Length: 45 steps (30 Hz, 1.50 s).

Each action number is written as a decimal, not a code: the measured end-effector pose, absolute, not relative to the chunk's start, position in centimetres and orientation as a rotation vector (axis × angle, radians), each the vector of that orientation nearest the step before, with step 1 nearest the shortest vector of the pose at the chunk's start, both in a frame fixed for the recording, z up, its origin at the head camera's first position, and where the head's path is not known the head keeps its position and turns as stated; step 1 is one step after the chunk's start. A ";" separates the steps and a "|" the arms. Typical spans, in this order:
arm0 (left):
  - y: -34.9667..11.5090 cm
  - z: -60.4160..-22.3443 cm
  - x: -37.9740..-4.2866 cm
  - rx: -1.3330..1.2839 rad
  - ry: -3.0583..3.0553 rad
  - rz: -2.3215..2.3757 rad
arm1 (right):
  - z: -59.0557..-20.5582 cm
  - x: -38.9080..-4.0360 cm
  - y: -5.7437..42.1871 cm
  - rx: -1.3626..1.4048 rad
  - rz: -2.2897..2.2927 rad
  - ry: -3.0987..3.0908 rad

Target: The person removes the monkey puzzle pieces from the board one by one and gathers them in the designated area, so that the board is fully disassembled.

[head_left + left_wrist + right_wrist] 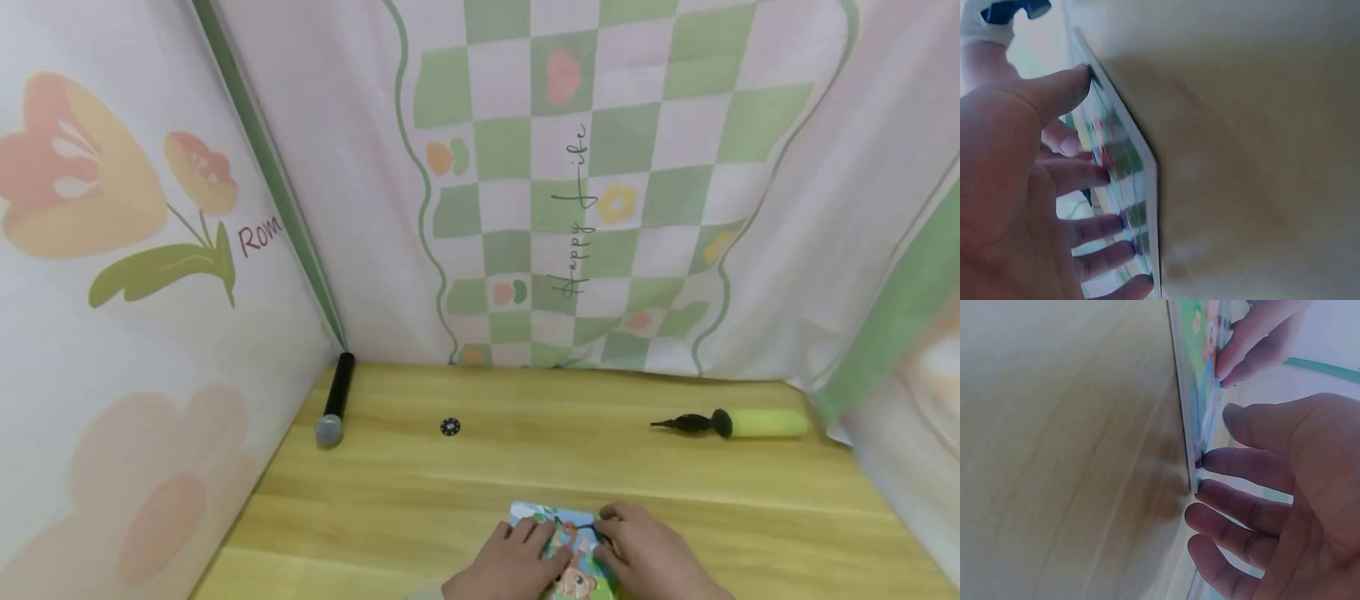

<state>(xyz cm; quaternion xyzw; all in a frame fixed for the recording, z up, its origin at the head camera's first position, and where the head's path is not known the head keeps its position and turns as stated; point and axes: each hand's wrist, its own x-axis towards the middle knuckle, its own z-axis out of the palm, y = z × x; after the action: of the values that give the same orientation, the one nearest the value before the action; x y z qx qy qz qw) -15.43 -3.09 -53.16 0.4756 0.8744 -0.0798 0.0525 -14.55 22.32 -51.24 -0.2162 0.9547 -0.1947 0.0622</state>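
Note:
A thin, colourful picture board (577, 581) with a cartoon animal lies on the table near its front edge. A thin dark strand (583, 526) crosses its upper part. My left hand (513, 562) rests its spread fingertips on the board's left side, as the left wrist view also shows. At the upper right corner is my right hand (652, 554), its fingers loosely bent. Seen in the right wrist view, the right index fingertip (1210, 460) touches a small dark bit at the board's edge, with the thumb (1241, 422) held apart from it.
On the wooden table (360, 500) a black microphone (339, 396) lies at the left. A black round chip (450, 427) sits right of it. A yellow hand pump (761, 423) with a black nozzle lies at the right. Patterned cloth (502, 150) walls the back and sides.

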 end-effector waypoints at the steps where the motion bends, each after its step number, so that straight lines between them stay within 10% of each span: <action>1: -3.0 -53.3 -15.4 1.437 2.676 -0.266 | -51.3 -14.6 22.3 -0.675 -0.573 2.912; 45: -1.9 -52.7 -14.4 1.456 2.663 -0.685 | -50.8 -16.1 20.7 -0.489 -0.572 3.097</action>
<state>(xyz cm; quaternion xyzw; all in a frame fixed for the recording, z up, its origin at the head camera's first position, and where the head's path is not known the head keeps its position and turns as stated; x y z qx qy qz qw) -14.40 -1.91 -52.68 0.4679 0.8558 -0.2202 0.0152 -16.06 20.73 -50.77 -0.1533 0.9715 -0.1795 -0.0228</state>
